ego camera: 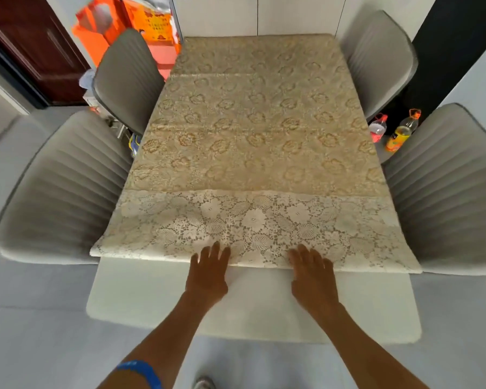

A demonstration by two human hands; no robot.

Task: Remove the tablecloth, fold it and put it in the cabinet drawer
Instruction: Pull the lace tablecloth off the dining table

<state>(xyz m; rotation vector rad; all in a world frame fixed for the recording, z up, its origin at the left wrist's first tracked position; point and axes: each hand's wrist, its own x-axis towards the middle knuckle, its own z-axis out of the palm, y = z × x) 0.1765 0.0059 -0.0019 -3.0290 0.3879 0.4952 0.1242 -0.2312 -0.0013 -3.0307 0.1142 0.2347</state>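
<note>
Both of our forearms reach forward from the bottom of the view, a blue band (141, 372) around the left one. Our left hand (208, 272) lies palm down with its fingers spread apart, the fingertips resting on the near edge of the tablecloth (253, 141); nothing is clamped in it. Our right hand (313, 276) lies the same way just beside it, fingers apart and flat, tips on the same cloth edge.

We see the tablecloth, cream lace with a flower pattern, spread over most of the table (141, 293). Its near edge sits back from the near edge of the tabletop, leaving a bare white strip under our palms and wrists. A paler band of lace runs across the near part of the cloth; farther away the cloth looks more golden, and a crease crosses it close to the far edge.

Four grey ribbed chairs stand at the table, two along the left edge (59, 192) (127, 77) and two along the right edge (449, 189) (379, 57). On the floor between the two right chairs stand two plastic bottles, one pinkish (378, 129), one yellow (401, 133). Beyond the far left corner we see orange bags (141, 26).
</note>
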